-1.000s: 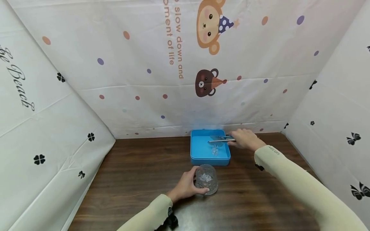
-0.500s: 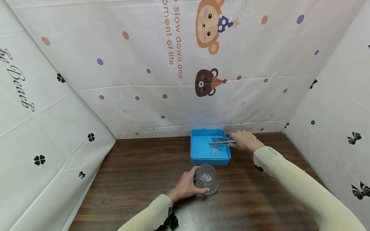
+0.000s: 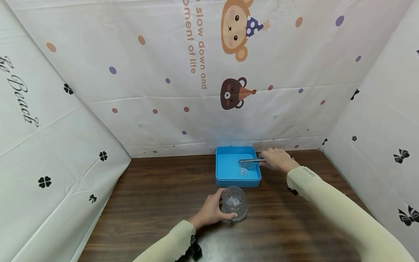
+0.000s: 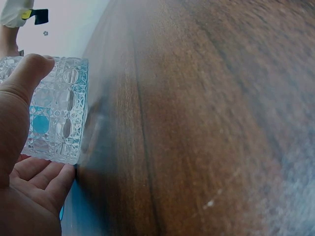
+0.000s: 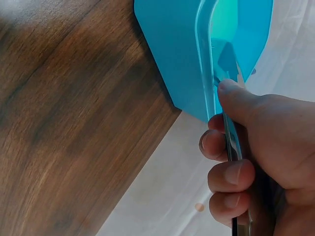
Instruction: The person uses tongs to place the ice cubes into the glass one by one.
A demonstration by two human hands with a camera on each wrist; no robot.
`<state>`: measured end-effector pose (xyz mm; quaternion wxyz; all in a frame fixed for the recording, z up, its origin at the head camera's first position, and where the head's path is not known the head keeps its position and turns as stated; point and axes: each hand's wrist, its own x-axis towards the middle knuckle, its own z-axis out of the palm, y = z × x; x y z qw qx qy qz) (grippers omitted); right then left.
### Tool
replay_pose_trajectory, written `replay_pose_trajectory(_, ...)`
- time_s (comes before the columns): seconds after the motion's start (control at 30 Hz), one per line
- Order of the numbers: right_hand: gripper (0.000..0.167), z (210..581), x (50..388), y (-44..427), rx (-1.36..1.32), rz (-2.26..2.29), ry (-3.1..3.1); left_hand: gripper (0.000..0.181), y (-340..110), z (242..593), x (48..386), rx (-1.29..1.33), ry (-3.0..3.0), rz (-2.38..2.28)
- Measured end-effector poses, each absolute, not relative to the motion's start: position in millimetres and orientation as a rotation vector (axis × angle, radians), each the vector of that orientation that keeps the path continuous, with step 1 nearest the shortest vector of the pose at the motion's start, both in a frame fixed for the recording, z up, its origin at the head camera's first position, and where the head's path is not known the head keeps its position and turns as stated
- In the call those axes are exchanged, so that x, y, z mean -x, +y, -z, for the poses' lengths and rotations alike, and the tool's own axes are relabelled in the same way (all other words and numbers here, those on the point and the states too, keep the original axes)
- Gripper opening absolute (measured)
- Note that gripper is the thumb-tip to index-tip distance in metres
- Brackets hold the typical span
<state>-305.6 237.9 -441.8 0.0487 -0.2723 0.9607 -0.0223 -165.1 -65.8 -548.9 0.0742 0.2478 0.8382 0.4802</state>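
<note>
In the head view my left hand point(image 3: 209, 211) holds an upright clear glass point(image 3: 240, 208) on the table, thumb on the near side and fingers on the far side. Clear, ice-like pieces lie inside the glass. The left wrist view shows its cut-pattern wall point(image 4: 71, 105). My right hand point(image 3: 277, 159) grips metal tongs point(image 3: 250, 160), whose arms reach over the right rim of a blue box point(image 3: 238, 184). Several clear pieces point(image 3: 243, 171) lie in the box just below the tongs' tips. Whether the tips pinch a piece cannot be made out.
The brown wooden table point(image 3: 163, 196) carries the glass and the box. A printed white cloth point(image 3: 163, 127) rises right behind the box, with white cloth walls at left point(image 3: 49, 156) and right point(image 3: 376, 127).
The tongs' arms have come together and their tips have shifted slightly over the clear pieces. My left hand and the glass have stayed in place.
</note>
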Motion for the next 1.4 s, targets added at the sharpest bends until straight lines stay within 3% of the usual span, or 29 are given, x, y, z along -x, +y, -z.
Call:
replay_pose_trajectory(0.83, 0.03, 446, 299, 238, 0.708, 0.185, 2.936, 0.08, -66, 548, 165, -0.759, 2.515, -1.44)
replay_pose_trajectory(1.4, 0.017, 433, 299, 243, 0.819, 0.266, 2.965, 0.079, -66, 549, 167, -0.753, 2.513, -1.434)
